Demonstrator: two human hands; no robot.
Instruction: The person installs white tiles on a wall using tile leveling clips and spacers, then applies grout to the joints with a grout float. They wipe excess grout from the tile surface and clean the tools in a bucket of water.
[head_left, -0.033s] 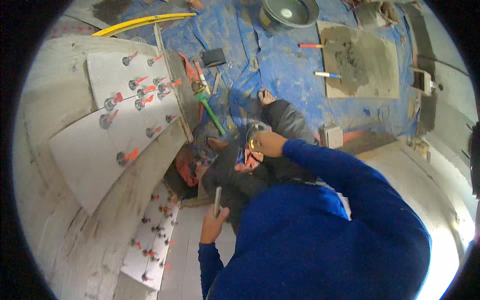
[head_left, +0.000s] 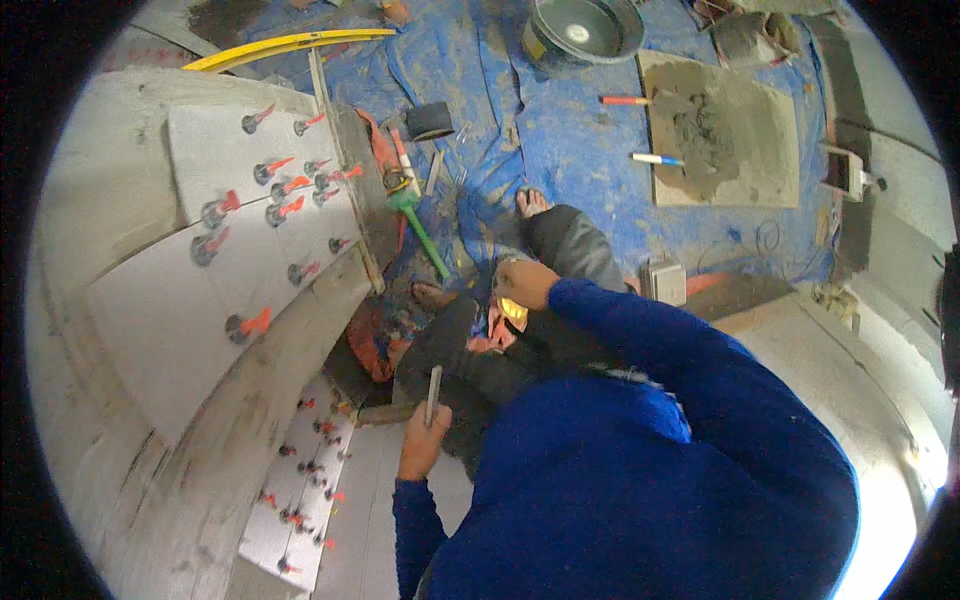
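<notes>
My left hand (head_left: 425, 440) is closed around a flat, narrow grey strip (head_left: 434, 390), which points upward from the fist beside my knee. My right hand (head_left: 526, 283) is held over my lap with its fingers curled in. What those fingers hold, if anything, is blurred and I cannot make it out. Just below them shows a bright yellow patch (head_left: 514, 309) amid crumpled pinkish material (head_left: 494, 335). White tiles (head_left: 235, 190) with several red-handled levelling clips (head_left: 285, 211) lie on the concrete surface to the left.
A green-handled tool (head_left: 425, 235) and a black block (head_left: 430, 120) rest on the blue tarp (head_left: 570, 150). Farther off are a dark bucket (head_left: 585, 28), a yellow level (head_left: 290, 46) and a mortar-smeared board (head_left: 765, 160). More clipped tiles (head_left: 268, 545) are at lower left.
My right hand has shifted slightly left, and more of the yellow patch shows beneath it. The strip in my left hand has moved up very slightly.
</notes>
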